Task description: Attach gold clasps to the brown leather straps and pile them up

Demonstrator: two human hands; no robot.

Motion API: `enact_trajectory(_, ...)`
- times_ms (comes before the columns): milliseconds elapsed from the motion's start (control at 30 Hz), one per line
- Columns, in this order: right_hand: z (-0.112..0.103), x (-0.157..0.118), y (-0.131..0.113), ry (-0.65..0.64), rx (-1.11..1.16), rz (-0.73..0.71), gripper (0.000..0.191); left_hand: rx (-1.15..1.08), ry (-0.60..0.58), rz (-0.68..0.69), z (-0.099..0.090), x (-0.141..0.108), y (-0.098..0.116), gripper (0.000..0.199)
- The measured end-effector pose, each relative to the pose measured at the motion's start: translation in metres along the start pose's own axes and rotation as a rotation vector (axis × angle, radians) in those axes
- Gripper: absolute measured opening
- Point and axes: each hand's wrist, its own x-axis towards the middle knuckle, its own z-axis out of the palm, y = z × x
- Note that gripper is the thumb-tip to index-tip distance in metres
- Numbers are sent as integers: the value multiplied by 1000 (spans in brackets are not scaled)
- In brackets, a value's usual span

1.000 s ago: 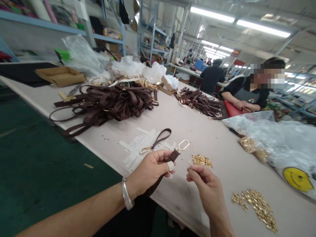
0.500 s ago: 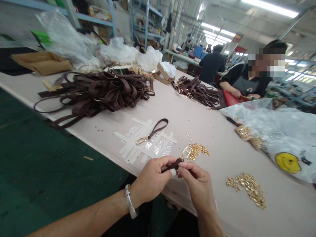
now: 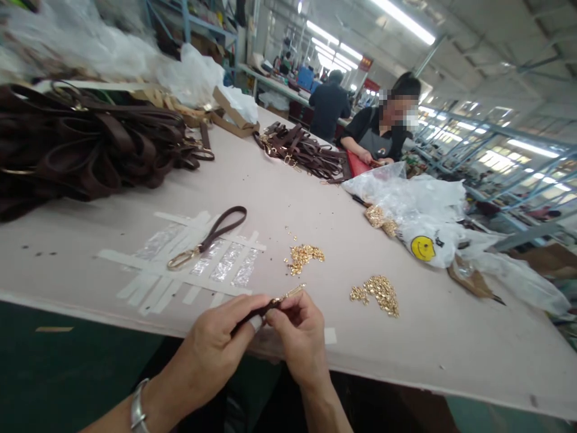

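Note:
My left hand (image 3: 223, 337) is closed around a dark brown leather wrist strap (image 3: 256, 314), thumb and fingers pressed along it. A light wrap covers its thumb tip. At the strap's metal end, my right hand (image 3: 298, 340) pinches with thumb and fingertips; any small part between them is hidden. A gold clasp (image 3: 295, 291) sticks out past the right fingers. Beyond the hands, another wrist strap (image 3: 224, 227) with a gold clasp (image 3: 183, 258) lies on taped-down strips (image 3: 225, 261). Small gold fittings form one pile (image 3: 306, 257) ahead and another (image 3: 382, 294) to the right.
A big heap of brown straps (image 3: 112, 144) covers the table's left side, a smaller heap (image 3: 306, 147) the far side. Plastic bags (image 3: 433, 240) lie at right. Across the table, a person (image 3: 378, 135) handles something red. The table's near edge (image 3: 112, 317) runs below the hands.
The view has swung right, so things on the table appear farther left. Both hands still hold the strap; its clasp now looks tilted flatter, pointing right.

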Motion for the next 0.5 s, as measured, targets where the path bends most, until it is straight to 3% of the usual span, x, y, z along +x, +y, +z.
enact_trajectory(100, -31, 0, -2, -17, -306, -56, 12, -140, -144, -209, -1, 4, 4, 36)
enact_trajectory(167, -64, 3, -2, 85, -654, -108, 15, -153, -154, -295, -5, 7, 5, 39)
enact_trajectory(267, -116, 11, -1, 295, -1051, -95, 25, -86, -117, -283, -11, 11, 6, 44)
enact_trajectory(367, -147, 20, 2, 344, -1147, -43, 27, -82, -143, -262, -14, 11, 11, 45)
enact_trajectory(500, -160, 31, 4, 318, -1198, -4, 27, -139, -185, -319, -11, 11, 20, 42)
